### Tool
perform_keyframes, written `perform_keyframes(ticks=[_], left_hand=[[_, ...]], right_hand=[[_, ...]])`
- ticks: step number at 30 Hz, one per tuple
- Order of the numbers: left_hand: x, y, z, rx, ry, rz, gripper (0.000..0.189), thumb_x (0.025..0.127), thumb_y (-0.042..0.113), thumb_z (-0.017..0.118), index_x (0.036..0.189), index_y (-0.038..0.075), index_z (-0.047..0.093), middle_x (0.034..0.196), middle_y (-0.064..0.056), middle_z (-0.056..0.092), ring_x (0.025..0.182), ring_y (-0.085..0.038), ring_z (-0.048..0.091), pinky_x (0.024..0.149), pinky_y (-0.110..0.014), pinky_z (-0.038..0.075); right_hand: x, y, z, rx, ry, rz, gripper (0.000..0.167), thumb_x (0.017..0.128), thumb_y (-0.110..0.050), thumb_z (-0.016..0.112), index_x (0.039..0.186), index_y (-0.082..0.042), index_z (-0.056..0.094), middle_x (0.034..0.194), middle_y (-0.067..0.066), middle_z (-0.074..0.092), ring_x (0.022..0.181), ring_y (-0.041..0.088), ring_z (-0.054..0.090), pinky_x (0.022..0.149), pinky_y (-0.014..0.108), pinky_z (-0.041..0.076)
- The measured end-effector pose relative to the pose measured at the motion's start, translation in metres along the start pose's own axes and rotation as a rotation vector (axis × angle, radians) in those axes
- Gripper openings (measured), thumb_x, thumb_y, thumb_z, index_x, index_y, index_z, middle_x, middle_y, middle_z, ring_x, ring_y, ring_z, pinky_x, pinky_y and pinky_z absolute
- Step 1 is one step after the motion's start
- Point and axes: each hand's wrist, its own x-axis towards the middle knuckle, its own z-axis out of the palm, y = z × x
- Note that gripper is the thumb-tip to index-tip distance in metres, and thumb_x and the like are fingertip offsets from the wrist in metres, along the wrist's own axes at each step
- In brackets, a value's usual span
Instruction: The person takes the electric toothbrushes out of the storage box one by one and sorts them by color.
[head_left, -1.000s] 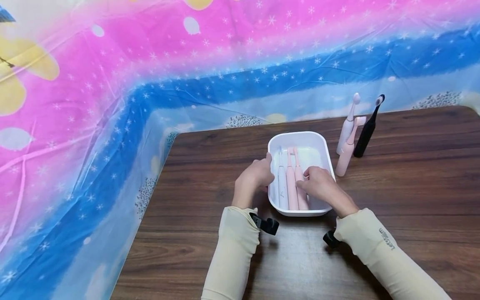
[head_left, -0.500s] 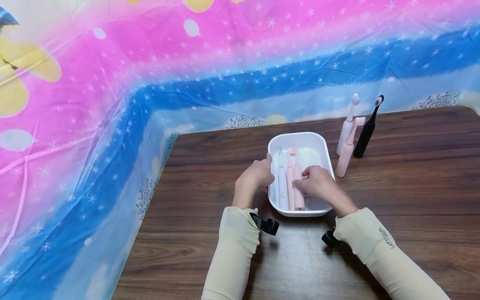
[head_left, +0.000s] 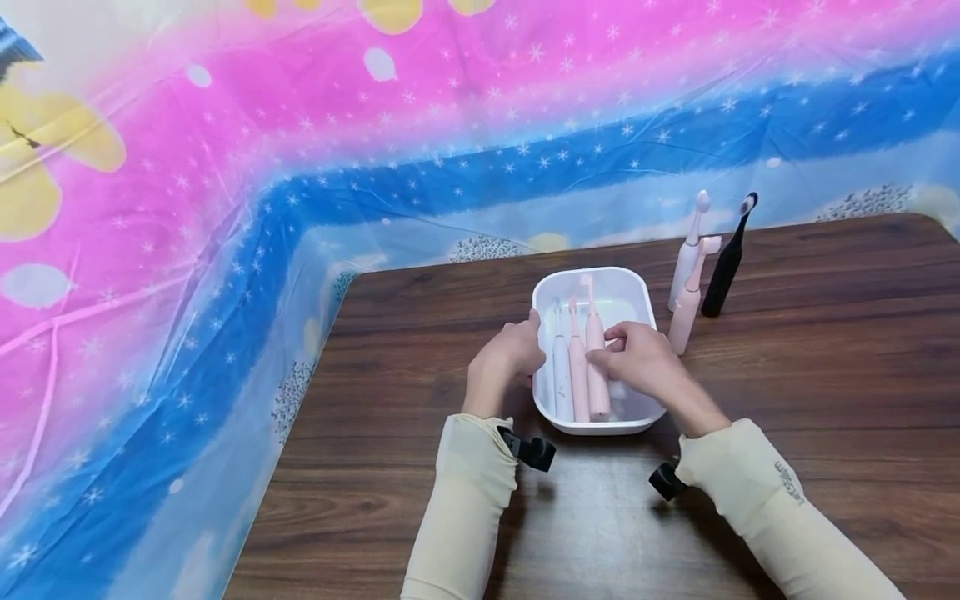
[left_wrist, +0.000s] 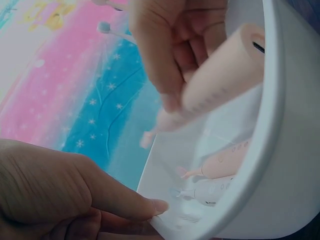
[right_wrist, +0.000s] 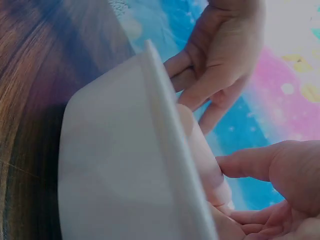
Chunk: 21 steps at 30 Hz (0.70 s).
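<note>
On the table a white plastic basin (head_left: 594,428) holds electric toothbrushes lying side by side. My left hand (head_left: 504,360) grips its left wall, the thumb over the rim in the left wrist view and the fingers outside. Between the thumb and fingers of my right hand (head_left: 647,360) is a pink electric toothbrush (head_left: 597,379), pinched by its handle. In the left wrist view this toothbrush (left_wrist: 220,75) is tilted and raised above the others. A second pink toothbrush (head_left: 578,375) and a white toothbrush (head_left: 562,379) lie to its left on the basin floor.
Right of the basin, a white toothbrush (head_left: 682,279), a pink toothbrush (head_left: 684,317) and a black toothbrush (head_left: 723,275) stand upright on the wooden table (head_left: 375,375). A patterned pink and blue cloth (head_left: 420,150) hangs behind the table and along its left side.
My right hand has lifted the rightmost pink toothbrush off the basin floor, and its head has shifted up toward the basin's far end. My left hand keeps its grip on the basin.
</note>
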Motion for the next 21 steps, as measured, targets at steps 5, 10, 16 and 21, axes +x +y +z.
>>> perform_keyframes(ticks=[5, 10, 16, 21], left_hand=[[-0.001, 0.001, 0.001, -0.015, -0.002, -0.007, 0.074, 0.096, 0.008, 0.047, 0.156, 0.015, 0.003, 0.156, -0.016, 0.025, 0.083, -0.023, 0.062, 0.048, -0.024, 0.046], [-0.001, 0.001, 0.000, -0.026, 0.013, -0.006, 0.074, 0.095, 0.007, 0.047, 0.156, 0.015, 0.005, 0.156, -0.016, 0.025, 0.083, -0.023, 0.061, 0.049, -0.024, 0.047], [-0.001, 0.001, 0.000, -0.036, -0.001, -0.016, 0.075, 0.096, 0.007, 0.047, 0.156, 0.016, 0.004, 0.156, -0.015, 0.025, 0.080, -0.023, 0.062, 0.050, -0.025, 0.048], [-0.001, 0.000, 0.001, -0.029, 0.003, -0.006, 0.075, 0.096, 0.007, 0.047, 0.156, 0.015, 0.004, 0.154, -0.016, 0.029, 0.078, -0.024, 0.064, 0.049, -0.025, 0.047]], right_hand=[[-0.008, -0.002, -0.007, 0.082, 0.031, -0.061, 0.050, 0.088, -0.029, 0.065, 0.124, 0.003, 0.053, 0.104, 0.016, 0.066, 0.089, 0.022, 0.062, 0.075, 0.030, 0.047], [-0.017, -0.004, -0.012, 0.121, 0.073, -0.128, 0.049, 0.088, -0.026, 0.067, 0.125, 0.003, 0.053, 0.104, 0.016, 0.064, 0.089, 0.023, 0.062, 0.072, 0.028, 0.048], [-0.026, -0.007, -0.015, 0.090, 0.128, -0.204, 0.047, 0.089, -0.024, 0.067, 0.126, 0.001, 0.053, 0.104, 0.016, 0.065, 0.093, 0.025, 0.064, 0.075, 0.030, 0.050], [-0.032, -0.007, -0.016, 0.078, 0.154, -0.226, 0.046, 0.089, -0.024, 0.066, 0.128, -0.002, 0.053, 0.106, 0.014, 0.065, 0.095, 0.025, 0.063, 0.077, 0.034, 0.050]])
